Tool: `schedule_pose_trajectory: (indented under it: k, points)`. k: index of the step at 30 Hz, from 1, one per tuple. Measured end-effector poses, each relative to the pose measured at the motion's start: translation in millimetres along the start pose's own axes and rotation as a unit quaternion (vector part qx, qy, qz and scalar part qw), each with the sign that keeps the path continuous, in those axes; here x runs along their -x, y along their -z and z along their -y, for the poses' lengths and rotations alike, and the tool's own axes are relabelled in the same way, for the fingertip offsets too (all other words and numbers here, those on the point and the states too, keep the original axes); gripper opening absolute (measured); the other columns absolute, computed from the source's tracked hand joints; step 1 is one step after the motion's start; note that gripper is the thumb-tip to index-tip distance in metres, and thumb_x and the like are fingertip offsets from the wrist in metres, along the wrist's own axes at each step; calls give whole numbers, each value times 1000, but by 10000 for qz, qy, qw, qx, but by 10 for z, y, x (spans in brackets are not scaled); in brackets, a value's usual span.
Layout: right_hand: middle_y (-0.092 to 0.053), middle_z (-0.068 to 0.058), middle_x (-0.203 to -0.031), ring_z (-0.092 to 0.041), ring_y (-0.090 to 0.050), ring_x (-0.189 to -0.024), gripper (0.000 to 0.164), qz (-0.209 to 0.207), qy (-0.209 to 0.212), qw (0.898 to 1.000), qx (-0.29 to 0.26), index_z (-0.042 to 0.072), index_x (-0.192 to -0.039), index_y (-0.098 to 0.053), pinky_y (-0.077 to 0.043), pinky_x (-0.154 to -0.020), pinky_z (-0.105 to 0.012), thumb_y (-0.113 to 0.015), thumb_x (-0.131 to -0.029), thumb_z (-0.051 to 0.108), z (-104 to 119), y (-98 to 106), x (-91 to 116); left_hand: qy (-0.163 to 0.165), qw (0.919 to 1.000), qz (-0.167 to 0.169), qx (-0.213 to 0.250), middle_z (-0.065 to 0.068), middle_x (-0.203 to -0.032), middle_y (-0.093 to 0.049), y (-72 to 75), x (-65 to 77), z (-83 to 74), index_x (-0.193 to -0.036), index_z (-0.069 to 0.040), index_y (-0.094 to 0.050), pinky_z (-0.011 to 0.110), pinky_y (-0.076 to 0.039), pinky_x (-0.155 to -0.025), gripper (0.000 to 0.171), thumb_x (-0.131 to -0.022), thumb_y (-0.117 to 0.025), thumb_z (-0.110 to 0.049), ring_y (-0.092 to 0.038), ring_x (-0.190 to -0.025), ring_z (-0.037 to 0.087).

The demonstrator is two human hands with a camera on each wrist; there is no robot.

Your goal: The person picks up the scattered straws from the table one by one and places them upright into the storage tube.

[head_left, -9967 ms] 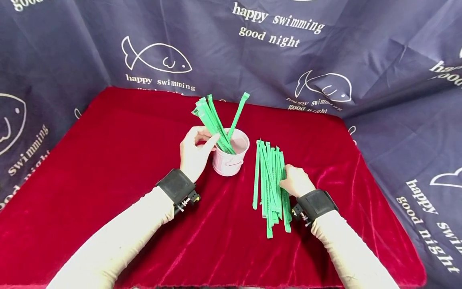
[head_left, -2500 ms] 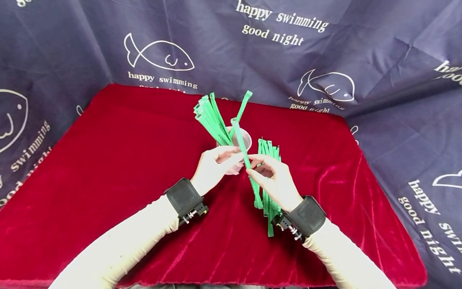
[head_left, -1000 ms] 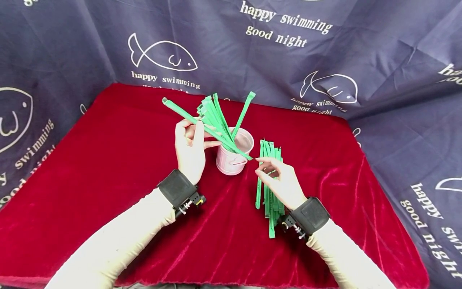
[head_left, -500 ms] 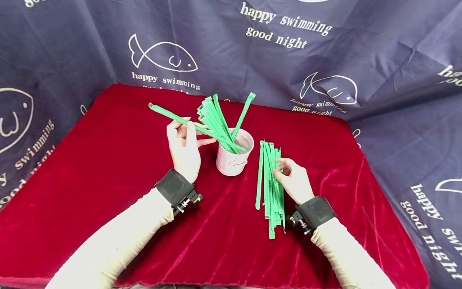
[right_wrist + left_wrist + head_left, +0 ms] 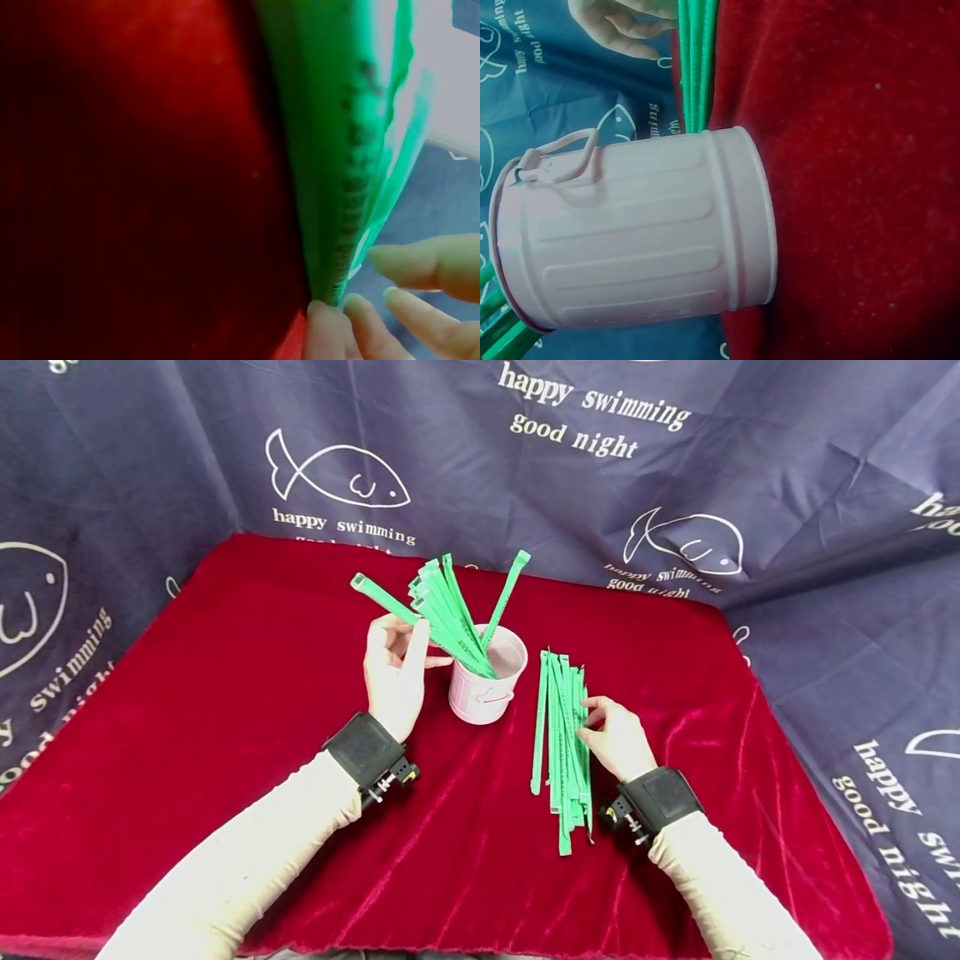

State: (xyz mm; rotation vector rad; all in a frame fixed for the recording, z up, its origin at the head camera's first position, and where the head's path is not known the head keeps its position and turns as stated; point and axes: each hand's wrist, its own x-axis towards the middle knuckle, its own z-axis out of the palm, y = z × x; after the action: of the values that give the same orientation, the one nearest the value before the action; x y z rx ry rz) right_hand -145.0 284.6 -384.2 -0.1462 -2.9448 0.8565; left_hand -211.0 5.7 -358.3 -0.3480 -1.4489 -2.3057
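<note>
In the head view my left hand (image 5: 393,681) pinches a green wrapped straw (image 5: 382,597) beside a small pink bucket (image 5: 480,697). That straw slants down to the right, its lower part lost among the others at the rim. Several more green straws (image 5: 442,602) lean left in the bucket, and a single straw (image 5: 506,593) leans right. My right hand (image 5: 618,743) is at the right side of a pile of green wrapped straws (image 5: 562,743) on the cloth. In the right wrist view its fingertips (image 5: 326,315) reach the pile's edge, with the thumb apart from them.
A red velvet cloth (image 5: 225,760) covers the table, and a dark blue curtain (image 5: 465,477) with fish prints hangs behind and at both sides. The left wrist view has the bucket's ribbed wall (image 5: 630,232) and wire handle (image 5: 559,161) close up.
The left hand has taken a straw from the right hand and swung it over the bucket, its lower end now down among the others. The right hand has gone back to the pile.
</note>
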Motion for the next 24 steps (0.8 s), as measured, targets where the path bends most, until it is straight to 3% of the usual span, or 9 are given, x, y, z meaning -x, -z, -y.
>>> schedule_pose_trajectory:
  k: [8, 14, 20, 24]
  points:
    - [-64, -22, -101, -35, -60, -93, 40, 93, 57, 9998, 182, -2, -123, -61, -51, -81, -43, -65, -83, 7, -3, 4, 9, 178, 9992, 163, -326, -5, -86, -59, 14, 27, 29, -100, -12, -52, 28, -62, -60, 19, -93, -62, 3, -66, -79, 10]
    - [-61, -27, -106, -40, -57, -99, 46, 210, 55, 9994, 261, -6, -127, -57, -50, -89, -51, -63, -83, 5, -26, 16, 5, 200, 9961, 186, -838, -8, -82, -60, 19, 37, 56, -98, -8, -54, 23, -60, -57, 14, -92, -65, 0, -64, -75, 6]
    - [-61, -26, -104, -38, -57, -96, 50, 276, -31, 9991, 312, -5, -130, -54, -50, -83, -47, -61, -81, 4, -32, 12, 7, 382, 9911, 264, -1251, -9, -82, -60, 31, 60, 71, -100, 3, -56, 22, -58, -55, 17, -90, -69, -2, -61, -72, 3]
    - [-65, -25, -100, -31, -65, -81, 52, 423, -245, 9985, 233, -4, -132, -52, -54, -72, -38, -61, -81, 6, -28, 22, 21, 409, 9873, 360, -1496, -10, -81, -60, 37, 74, 86, -101, 7, -57, 23, -58, -54, 21, -89, -71, -3, -61, -70, 4]
